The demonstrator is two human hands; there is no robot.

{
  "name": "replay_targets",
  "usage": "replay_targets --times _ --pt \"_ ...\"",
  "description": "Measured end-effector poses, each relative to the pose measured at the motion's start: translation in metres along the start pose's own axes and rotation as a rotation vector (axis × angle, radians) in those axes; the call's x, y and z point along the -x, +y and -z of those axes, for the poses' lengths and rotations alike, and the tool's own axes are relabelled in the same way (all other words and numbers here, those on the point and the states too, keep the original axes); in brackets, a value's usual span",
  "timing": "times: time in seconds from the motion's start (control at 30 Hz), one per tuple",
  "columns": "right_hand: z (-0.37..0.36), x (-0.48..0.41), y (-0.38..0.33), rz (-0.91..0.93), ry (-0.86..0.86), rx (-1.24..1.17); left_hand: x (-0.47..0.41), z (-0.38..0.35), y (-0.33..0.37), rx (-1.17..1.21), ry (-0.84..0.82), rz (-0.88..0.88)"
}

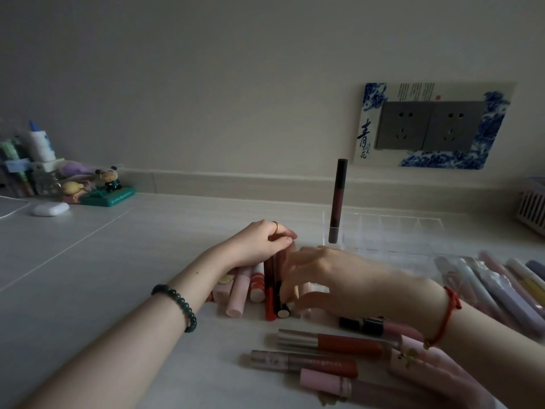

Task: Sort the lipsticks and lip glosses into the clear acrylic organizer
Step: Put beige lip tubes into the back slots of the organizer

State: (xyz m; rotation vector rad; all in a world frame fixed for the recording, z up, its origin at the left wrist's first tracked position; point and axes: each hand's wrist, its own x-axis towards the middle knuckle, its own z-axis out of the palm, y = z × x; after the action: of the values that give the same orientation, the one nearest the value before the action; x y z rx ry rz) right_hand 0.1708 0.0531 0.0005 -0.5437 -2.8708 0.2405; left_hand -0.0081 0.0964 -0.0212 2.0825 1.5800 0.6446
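Note:
A clear acrylic organizer (407,231) stands at the back right of the table. One dark red lip gloss (337,202) stands upright in its leftmost compartment. Before it lies a row of lipsticks (256,284) in pink, red and black. My left hand (262,242) curls its fingers over the far ends of these tubes. My right hand (327,273) reaches in from the right, with fingers and thumb closed around a tube beside a black one (278,299); which tube is partly hidden. More lip glosses (330,342) lie loose nearer me.
A clear pouch of pastel pens (498,290) lies at right, and a white slatted basket (533,208) stands behind it. Pink fabric (433,370) lies under my right forearm. A white earbud case (50,208), figurines (109,187) and bottles sit far left. Wall sockets (430,125) are above.

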Motion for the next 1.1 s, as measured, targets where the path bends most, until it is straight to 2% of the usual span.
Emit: replay_targets --times 0.17,0.3,0.4,0.5,0.63,0.77,0.93,1.1 --pt "0.014 0.001 -0.002 0.082 0.192 -0.051 -0.005 0.006 0.001 0.164 0.068 -0.005" --pt "0.037 0.004 -0.005 0.072 0.464 -0.199 -0.003 0.022 0.01 0.329 0.064 -0.077" --pt "0.058 0.01 -0.003 0.05 0.683 -0.291 0.006 0.039 0.02 0.308 -0.063 -0.116" --pt "0.078 0.02 -0.001 -0.007 0.825 -0.486 0.018 0.049 0.039 0.282 -0.151 -0.183" --pt "0.092 0.031 0.003 -0.085 0.958 -0.689 0.025 0.043 0.073 0.363 -0.055 -0.285" --pt "0.098 0.036 0.006 -0.182 1.011 -0.67 0.021 0.017 0.1 0.441 0.085 -0.36" --pt "0.099 0.037 0.012 -0.232 1.061 -0.636 0.007 -0.008 0.111 0.462 0.276 -0.325" --pt "0.099 0.041 0.025 -0.318 0.858 -0.556 -0.002 -0.006 0.116 0.552 0.365 -0.311"
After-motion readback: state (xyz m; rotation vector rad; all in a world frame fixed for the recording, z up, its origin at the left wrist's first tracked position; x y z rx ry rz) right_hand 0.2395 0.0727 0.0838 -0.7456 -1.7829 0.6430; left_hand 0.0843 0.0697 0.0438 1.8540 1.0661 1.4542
